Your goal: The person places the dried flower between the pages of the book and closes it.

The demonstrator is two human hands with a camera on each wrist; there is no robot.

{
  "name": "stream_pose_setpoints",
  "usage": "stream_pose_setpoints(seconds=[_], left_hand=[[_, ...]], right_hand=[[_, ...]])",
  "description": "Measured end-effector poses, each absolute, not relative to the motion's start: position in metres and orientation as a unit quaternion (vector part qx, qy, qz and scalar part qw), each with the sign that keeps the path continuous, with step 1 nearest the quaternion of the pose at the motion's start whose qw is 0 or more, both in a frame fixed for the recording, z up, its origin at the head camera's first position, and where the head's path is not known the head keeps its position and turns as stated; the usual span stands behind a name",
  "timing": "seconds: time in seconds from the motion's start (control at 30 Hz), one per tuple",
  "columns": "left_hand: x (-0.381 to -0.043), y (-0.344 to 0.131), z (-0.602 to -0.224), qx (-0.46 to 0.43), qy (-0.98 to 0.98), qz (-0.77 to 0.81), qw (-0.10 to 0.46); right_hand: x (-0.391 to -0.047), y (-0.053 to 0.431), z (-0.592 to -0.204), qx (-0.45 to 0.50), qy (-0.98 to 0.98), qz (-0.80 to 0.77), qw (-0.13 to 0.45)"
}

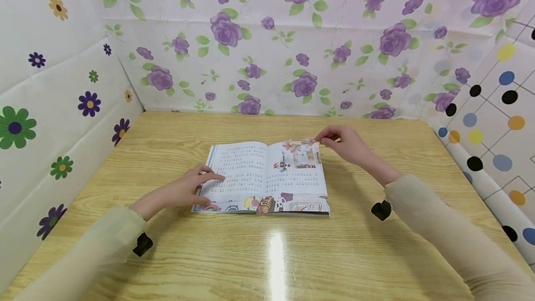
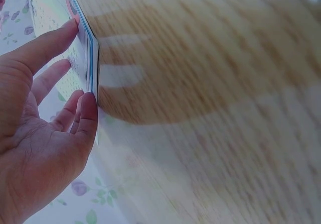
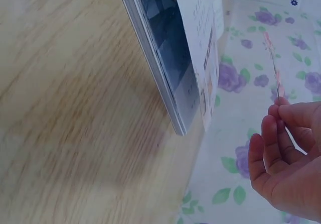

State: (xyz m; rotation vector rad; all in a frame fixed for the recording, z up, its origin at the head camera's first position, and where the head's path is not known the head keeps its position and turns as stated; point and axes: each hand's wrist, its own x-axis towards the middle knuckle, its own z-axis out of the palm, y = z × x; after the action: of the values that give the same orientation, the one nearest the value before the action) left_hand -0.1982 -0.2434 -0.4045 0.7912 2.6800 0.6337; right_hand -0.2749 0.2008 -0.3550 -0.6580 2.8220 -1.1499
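Note:
An open book (image 1: 246,182) lies on the table with printed text on both pages and coloured pictures on the right page and along the bottom. My left hand (image 1: 184,192) rests on the left page near its outer edge, fingers spread; the left wrist view shows its fingertips at the book's edge (image 2: 93,63). My right hand (image 1: 344,144) is at the top right corner of the book. Between thumb and fingers it pinches the end of a thin strip with pink blossoms, like a flower bookmark (image 3: 276,66), which overlaps the top of the right page in the head view.
The book lies on a wood-grain table (image 1: 234,264). A purple-rose cloth (image 1: 259,59) hangs behind it, with a flowered sheet (image 1: 54,106) at the left and a dotted sheet (image 1: 497,120) at the right. In the right wrist view the upper page (image 3: 198,43) stands off the stack.

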Motion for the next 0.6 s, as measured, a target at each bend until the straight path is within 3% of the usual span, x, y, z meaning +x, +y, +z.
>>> stream_pose_setpoints(seconds=[0.6], left_hand=[[-0.198, -0.244, -0.405, 0.277, 0.926, 0.219, 0.137]], right_hand=[[-0.272, 0.165, -0.372, -0.224, 0.892, -0.39, 0.048]])
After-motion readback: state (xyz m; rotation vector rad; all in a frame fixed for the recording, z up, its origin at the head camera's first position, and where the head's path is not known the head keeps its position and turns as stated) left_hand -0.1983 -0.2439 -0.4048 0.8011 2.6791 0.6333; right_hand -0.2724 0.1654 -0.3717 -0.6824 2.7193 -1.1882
